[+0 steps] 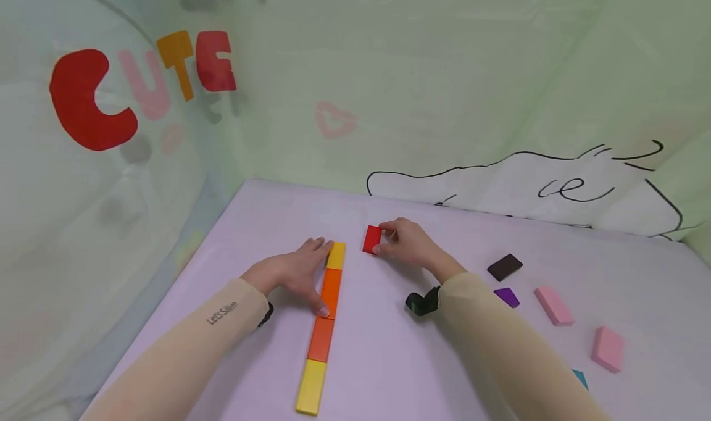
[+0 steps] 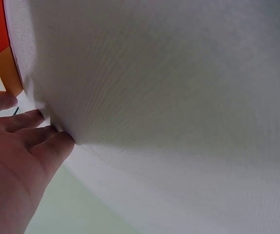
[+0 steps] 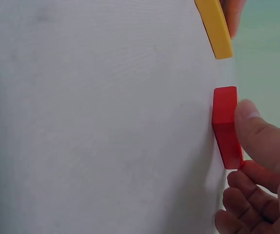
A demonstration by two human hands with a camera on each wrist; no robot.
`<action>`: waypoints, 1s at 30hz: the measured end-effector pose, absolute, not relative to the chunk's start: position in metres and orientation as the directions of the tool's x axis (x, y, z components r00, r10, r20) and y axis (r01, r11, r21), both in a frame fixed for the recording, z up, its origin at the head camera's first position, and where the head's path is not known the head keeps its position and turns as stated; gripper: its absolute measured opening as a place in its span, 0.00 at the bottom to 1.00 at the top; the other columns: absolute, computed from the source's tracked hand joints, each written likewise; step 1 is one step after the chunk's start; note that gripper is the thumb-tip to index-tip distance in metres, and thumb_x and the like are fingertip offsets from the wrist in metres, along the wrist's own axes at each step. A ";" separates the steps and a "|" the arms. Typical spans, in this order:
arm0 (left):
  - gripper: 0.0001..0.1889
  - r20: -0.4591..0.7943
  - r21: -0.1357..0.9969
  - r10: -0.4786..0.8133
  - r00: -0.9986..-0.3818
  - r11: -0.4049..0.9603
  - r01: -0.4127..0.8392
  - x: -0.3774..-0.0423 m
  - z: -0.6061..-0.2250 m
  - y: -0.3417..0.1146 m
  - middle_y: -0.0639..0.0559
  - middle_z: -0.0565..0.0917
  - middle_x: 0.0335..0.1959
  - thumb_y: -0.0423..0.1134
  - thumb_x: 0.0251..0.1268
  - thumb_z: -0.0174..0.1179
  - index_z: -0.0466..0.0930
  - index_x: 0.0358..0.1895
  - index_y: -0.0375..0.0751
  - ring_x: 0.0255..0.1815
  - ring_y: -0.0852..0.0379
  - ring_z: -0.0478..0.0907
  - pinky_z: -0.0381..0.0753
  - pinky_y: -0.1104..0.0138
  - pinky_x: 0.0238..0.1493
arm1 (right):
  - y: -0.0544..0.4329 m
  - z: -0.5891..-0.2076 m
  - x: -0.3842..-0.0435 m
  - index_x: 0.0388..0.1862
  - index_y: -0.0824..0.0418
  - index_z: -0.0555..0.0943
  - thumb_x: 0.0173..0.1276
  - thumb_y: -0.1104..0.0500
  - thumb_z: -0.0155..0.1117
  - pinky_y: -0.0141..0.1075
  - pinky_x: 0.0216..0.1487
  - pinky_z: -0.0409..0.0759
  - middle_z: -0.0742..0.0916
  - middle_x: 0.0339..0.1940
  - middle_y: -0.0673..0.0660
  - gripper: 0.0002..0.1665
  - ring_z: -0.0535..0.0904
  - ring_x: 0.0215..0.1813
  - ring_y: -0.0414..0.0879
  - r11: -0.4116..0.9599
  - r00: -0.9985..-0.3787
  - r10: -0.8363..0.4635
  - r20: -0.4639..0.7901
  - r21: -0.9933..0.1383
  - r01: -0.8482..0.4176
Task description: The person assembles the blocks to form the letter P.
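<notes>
In the head view, a straight row of flat blocks runs away from me: a pale yellow block [image 1: 311, 387], a red-orange block [image 1: 321, 339], an orange block [image 1: 331, 285] and an amber block [image 1: 336, 257] at the far end. My left hand [image 1: 291, 274] lies along the row's left side, thumb on the orange block and index fingertip at the amber block's far end. To the right of that end, my right hand [image 1: 410, 243] holds a red block [image 3: 226, 124] between thumb and fingers. A gap separates the red block from the amber block [image 3: 215, 30].
Off to the right lie a black block [image 1: 505, 267], a purple piece [image 1: 507, 297], two pink blocks [image 1: 554, 306] and a blue piece [image 1: 580, 379], partly hidden by my right sleeve. Printed fabric walls [image 1: 444, 87] rise behind and left of the pale lilac surface [image 1: 383, 359].
</notes>
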State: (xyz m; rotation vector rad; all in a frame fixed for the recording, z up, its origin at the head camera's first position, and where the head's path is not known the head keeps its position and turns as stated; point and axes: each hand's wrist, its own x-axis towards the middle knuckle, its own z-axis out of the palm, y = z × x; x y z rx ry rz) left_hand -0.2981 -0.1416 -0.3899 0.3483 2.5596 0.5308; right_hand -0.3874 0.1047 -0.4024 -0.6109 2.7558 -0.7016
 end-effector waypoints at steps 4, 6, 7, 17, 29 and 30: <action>0.67 -0.418 0.423 0.332 -0.845 0.895 0.143 -0.298 -0.389 -0.142 0.42 0.44 0.86 0.54 0.47 0.81 0.42 0.84 0.41 0.87 0.41 0.39 0.54 0.40 0.81 | 0.102 -0.403 -0.388 0.70 0.67 0.75 0.70 0.57 0.68 0.46 0.58 0.82 0.83 0.57 0.65 0.32 0.78 0.55 0.56 0.791 -0.888 -0.444 -0.123 -0.520 -0.323; 0.67 -0.418 0.421 0.332 -0.846 0.896 0.143 -0.298 -0.389 -0.142 0.42 0.44 0.86 0.54 0.47 0.81 0.42 0.84 0.41 0.87 0.41 0.39 0.55 0.41 0.81 | 0.100 -0.403 -0.388 0.70 0.66 0.75 0.71 0.57 0.67 0.46 0.59 0.82 0.83 0.57 0.65 0.31 0.78 0.56 0.56 0.789 -0.890 -0.439 -0.122 -0.525 -0.317; 0.67 -0.418 0.421 0.331 -0.846 0.896 0.142 -0.298 -0.389 -0.143 0.42 0.43 0.86 0.54 0.47 0.81 0.42 0.84 0.41 0.87 0.41 0.39 0.55 0.41 0.81 | 0.099 -0.403 -0.388 0.70 0.66 0.75 0.71 0.57 0.67 0.46 0.59 0.82 0.83 0.57 0.65 0.31 0.78 0.56 0.56 0.789 -0.892 -0.435 -0.122 -0.529 -0.313; 0.66 -0.427 0.420 0.332 -0.841 0.897 0.141 -0.300 -0.390 -0.144 0.43 0.44 0.86 0.55 0.47 0.80 0.43 0.84 0.42 0.87 0.41 0.40 0.58 0.41 0.80 | 0.076 -0.404 -0.397 0.70 0.65 0.76 0.71 0.55 0.68 0.44 0.60 0.83 0.84 0.58 0.64 0.31 0.78 0.56 0.55 0.785 -0.908 -0.401 -0.121 -0.556 -0.273; 0.67 -0.435 0.409 0.326 -0.840 0.902 0.138 -0.300 -0.390 -0.142 0.44 0.44 0.86 0.56 0.46 0.80 0.42 0.84 0.45 0.87 0.41 0.39 0.60 0.40 0.79 | 0.047 -0.406 -0.404 0.70 0.64 0.77 0.72 0.55 0.68 0.44 0.62 0.83 0.84 0.58 0.64 0.30 0.78 0.56 0.55 0.775 -0.903 -0.413 -0.114 -0.566 -0.283; 0.67 -0.437 0.408 0.324 -0.839 0.903 0.136 -0.300 -0.389 -0.142 0.44 0.44 0.86 0.56 0.46 0.80 0.42 0.85 0.45 0.87 0.41 0.39 0.60 0.40 0.79 | 0.045 -0.406 -0.404 0.70 0.63 0.77 0.72 0.55 0.68 0.44 0.62 0.83 0.84 0.58 0.64 0.30 0.78 0.56 0.55 0.774 -0.903 -0.415 -0.115 -0.566 -0.284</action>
